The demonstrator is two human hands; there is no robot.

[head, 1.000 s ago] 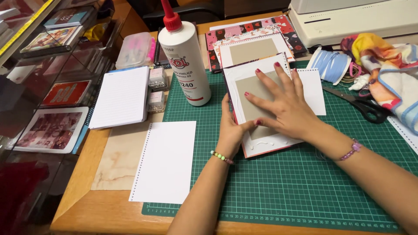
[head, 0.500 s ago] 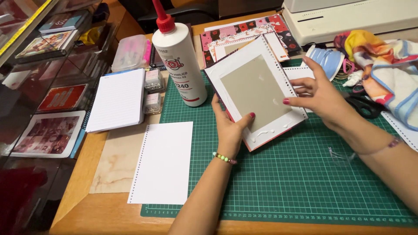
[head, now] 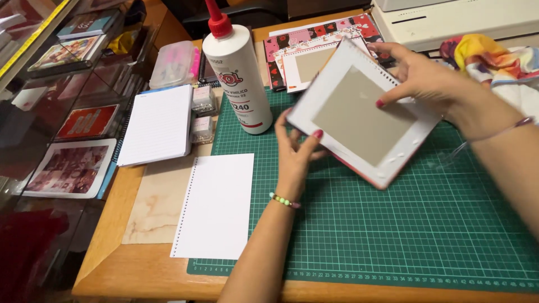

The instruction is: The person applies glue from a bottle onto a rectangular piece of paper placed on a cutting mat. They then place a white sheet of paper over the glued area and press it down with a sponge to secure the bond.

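both hands hold a white, red-edged notebook cover with a grey cardboard rectangle set in its middle (head: 362, 115), lifted and tilted above the green gridded cutting mat (head: 393, 235). the left hand (head: 295, 148) grips the cover's near-left edge, thumb on the upper face and fingers curled beneath it. the right hand (head: 421, 76) holds the far-right edge, fingers spread partly open, one red-nailed fingertip pressed on the grey rectangle. a beaded bracelet (head: 284, 200) circles the left wrist; a thin band (head: 516, 126) circles the right wrist.

left of the cover, a tall white glue bottle with a red nozzle (head: 236, 73) stands upright at the mat's far-left corner. a blank white punched sheet (head: 216, 205) lies flat at the mat's near-left edge, partly over a marbled beige sheet (head: 154, 207) on the wooden table (head: 112, 269). farther left lies a lined white notepad (head: 157, 123), with two small clear boxes (head: 202, 115) between it and the bottle. beyond the cover, heart-patterned red and pink papers (head: 306, 42) are stacked at the far side. a multicoloured cloth (head: 494, 56) lies at the far right.
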